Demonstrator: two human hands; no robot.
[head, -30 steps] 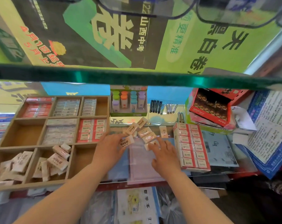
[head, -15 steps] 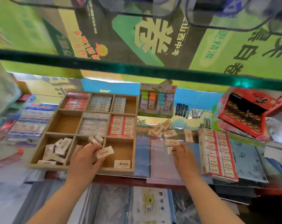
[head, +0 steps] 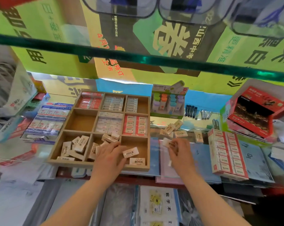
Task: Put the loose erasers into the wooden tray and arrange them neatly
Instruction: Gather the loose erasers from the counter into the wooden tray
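Note:
A wooden tray [head: 149, 131] with nine compartments sits on the shelf. My left hand [head: 110, 158] hovers over its near-right compartment and pinches a white eraser [head: 131, 152] above another eraser [head: 137, 161] lying there. My right hand [head: 178, 150] is just right of the tray and holds a white eraser [head: 166, 142] at its fingertips. Several loose erasers [head: 180, 133] lie on the shelf behind it. The two near-left compartments hold jumbled erasers [head: 76, 147].
A flat box of red-labelled erasers [head: 226, 150] lies right of my right hand. A display of coloured items [head: 168, 101] stands behind the loose erasers. A red carton [head: 253, 111] sits at far right. A green shelf edge [head: 138, 58] crosses overhead.
My left hand carried an eraser from the loose pile over to the tray's near-right compartment. My right hand picked an eraser up from the pile. The view shifted left.

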